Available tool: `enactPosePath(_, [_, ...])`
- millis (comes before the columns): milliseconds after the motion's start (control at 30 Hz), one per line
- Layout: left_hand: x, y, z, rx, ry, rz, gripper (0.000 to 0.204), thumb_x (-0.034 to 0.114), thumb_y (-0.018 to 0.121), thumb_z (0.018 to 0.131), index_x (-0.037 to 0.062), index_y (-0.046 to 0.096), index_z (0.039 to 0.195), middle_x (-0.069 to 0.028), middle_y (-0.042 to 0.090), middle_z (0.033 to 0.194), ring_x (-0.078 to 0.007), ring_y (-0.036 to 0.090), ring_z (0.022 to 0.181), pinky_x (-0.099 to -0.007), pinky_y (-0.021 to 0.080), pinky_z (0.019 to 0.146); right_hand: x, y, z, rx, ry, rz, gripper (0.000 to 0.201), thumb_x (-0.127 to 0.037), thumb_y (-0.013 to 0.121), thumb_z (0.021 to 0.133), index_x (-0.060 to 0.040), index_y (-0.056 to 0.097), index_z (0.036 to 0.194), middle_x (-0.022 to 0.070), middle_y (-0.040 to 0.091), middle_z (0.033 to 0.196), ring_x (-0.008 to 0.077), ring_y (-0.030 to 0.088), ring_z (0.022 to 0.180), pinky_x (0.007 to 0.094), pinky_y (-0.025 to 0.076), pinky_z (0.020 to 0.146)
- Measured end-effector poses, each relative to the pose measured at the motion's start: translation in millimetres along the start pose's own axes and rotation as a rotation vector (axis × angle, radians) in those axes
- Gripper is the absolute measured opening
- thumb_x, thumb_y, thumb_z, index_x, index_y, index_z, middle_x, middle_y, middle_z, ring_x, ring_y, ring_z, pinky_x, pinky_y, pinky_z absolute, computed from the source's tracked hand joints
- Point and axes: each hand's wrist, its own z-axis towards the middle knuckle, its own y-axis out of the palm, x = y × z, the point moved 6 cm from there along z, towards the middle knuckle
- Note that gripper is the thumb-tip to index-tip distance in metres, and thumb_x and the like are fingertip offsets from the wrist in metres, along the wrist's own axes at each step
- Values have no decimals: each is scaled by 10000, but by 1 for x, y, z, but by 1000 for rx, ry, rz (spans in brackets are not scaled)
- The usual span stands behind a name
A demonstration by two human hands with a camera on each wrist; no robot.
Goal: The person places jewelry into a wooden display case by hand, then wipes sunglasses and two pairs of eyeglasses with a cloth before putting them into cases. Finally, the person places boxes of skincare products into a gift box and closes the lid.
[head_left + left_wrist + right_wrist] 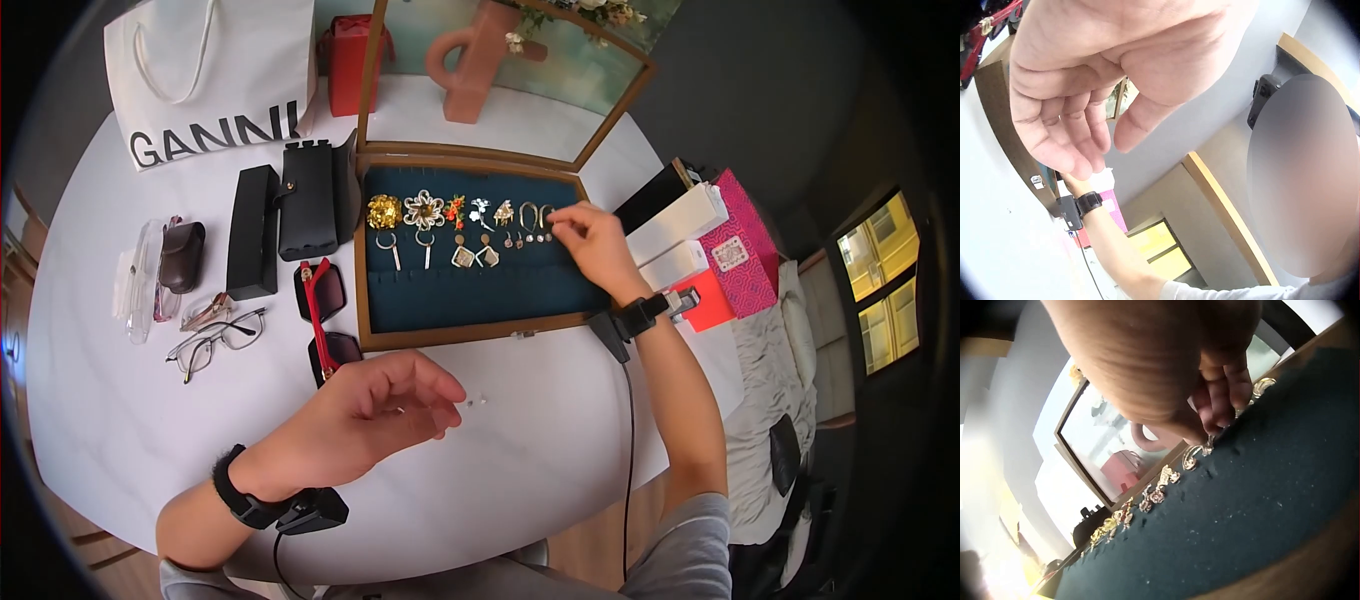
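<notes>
Gold-toned, the slim hoop earring stands in the display case directly at the right hand, whose fingers pinch it, long axis pointing away from the person, while the left hand hovers, loosely bent fingers apart from its thumb.

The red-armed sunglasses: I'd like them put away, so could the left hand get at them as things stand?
Probably yes: the left hand looks empty and is close to the red-armed sunglasses, which lie beside the display case with nothing seen resting on them.
</notes>
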Motion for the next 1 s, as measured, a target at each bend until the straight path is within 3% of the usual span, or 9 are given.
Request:
enactPosePath(100, [1,-1,-2,17,-5,-4,240,-86,542,963,17,611,1168,-64,675,1072,-131,644,981,-266,498,855,-28,-13,-16,162,-8,126,110,-8,677,885,-4,717,986,87,624,830,182,597,706,288,479,658])
enactPosePath(233, [1,-3,0,20,9,5,234,-80,553,961,20,610,1165,-62,673,1061,-131,644,980,-265,500,853,-117,10,-73,-197,-222,206,104,-15,656,901,-27,692,998,83,616,872,203,592,708,304,488,659])
enactPosePath(333, [-5,-7,0,86,8,147,212,-43,600,951,15,613,1154,-48,674,1038,-118,645,958,-263,503,828,-131,40,-112,-413,-200,169,170,17,679,865,-38,688,1025,77,627,926,233,628,816,312,509,714])
enactPosePath(367, [-3,-5,-2,87,2,153,212,-43,600,951,15,613,1154,-48,674,1038,-118,645,958,-263,503,828,-131,46,-121,-417,-243,126,167,1,690,861,-41,681,1023,79,625,933,252,627,818,327,514,717])
enactPosePath(433, [6,0,-5,133,2,649,224,-2,656,924,9,617,1145,-61,677,1019,-139,656,933,-267,509,805,-129,53,-129,-413,-285,93,168,-16,702,857,-43,674,1021,82,623,939,271,626,820,342,519,720])
enactPosePath(567, [-6,10,-3,89,-11,959,253,21,702,877,8,621,1117,-92,678,1009,-200,674,922,-305,523,774,-120,58,-135,-382,-251,107,152,-51,722,854,-43,667,996,79,618,926,280,626,823,354,520,716])
enactPosePath(733, [-26,45,23,114,268,1560,263,-7,710,752,1,583,982,-120,618,916,-274,646,854,-372,541,727,-123,52,-133,-275,-412,17,123,-32,708,859,-32,659,972,93,614,924,275,623,794,342,523,700])
enactPosePath(833, [-33,63,39,65,260,1699,287,-47,687,685,-3,558,939,-119,591,887,-268,628,831,-351,549,712,-113,20,-115,-139,-366,159,107,0,678,872,-17,671,977,97,641,917,229,644,753,322,524,681])
enactPosePath(1000, [-40,70,56,-7,254,1727,309,-73,680,647,-13,561,925,-126,593,885,-263,638,846,-320,565,712,-17,-26,-58,81,33,361,117,-51,689,905,9,719,1001,56,714,843,103,649,735,251,514,686])
